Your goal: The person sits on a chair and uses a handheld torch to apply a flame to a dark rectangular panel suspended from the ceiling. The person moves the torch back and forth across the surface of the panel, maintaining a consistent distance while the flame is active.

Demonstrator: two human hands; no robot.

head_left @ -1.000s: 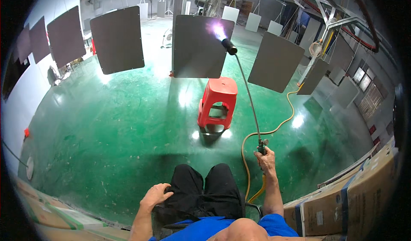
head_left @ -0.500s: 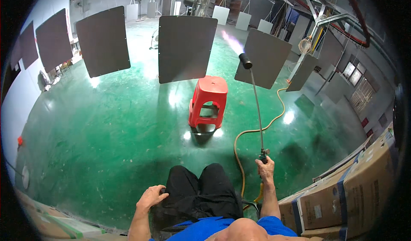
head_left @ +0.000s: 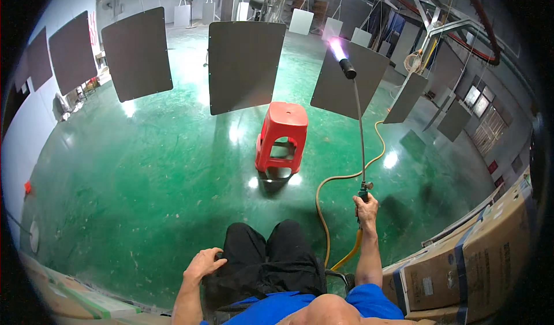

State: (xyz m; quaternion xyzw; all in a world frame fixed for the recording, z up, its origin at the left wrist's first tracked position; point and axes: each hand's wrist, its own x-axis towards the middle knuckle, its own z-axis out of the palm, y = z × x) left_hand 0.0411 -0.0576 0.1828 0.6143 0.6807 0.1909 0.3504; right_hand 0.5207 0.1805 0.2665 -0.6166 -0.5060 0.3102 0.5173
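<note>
A long gas torch [head_left: 362, 134] rises from my right hand [head_left: 367, 212], whose fingers are wrapped round its handle. At the far end sits a black burner head [head_left: 347, 68], with a purple-white flame [head_left: 338, 49] coming out of it. The flame shows in front of a grey hanging panel [head_left: 346, 85]; I cannot tell whether it touches it. A yellow hose [head_left: 350, 258] hangs from the handle down beside my seat. My left hand [head_left: 203, 263] lies beside my left thigh, fingers loosely stretched, with nothing seen in it.
More grey panels [head_left: 245, 65] hang in a row from left to right. A red plastic stool [head_left: 283, 134] stands on the green floor [head_left: 173, 180] ahead of me. The hose curves across the floor. Cardboard boxes [head_left: 490, 256] are stacked at my right. A large fan [head_left: 274, 2] stands far back.
My right hand has moved forward and slightly right, carrying the burner head up and right. The nearer middle panels have shifted a little left. My left hand has stayed put.
</note>
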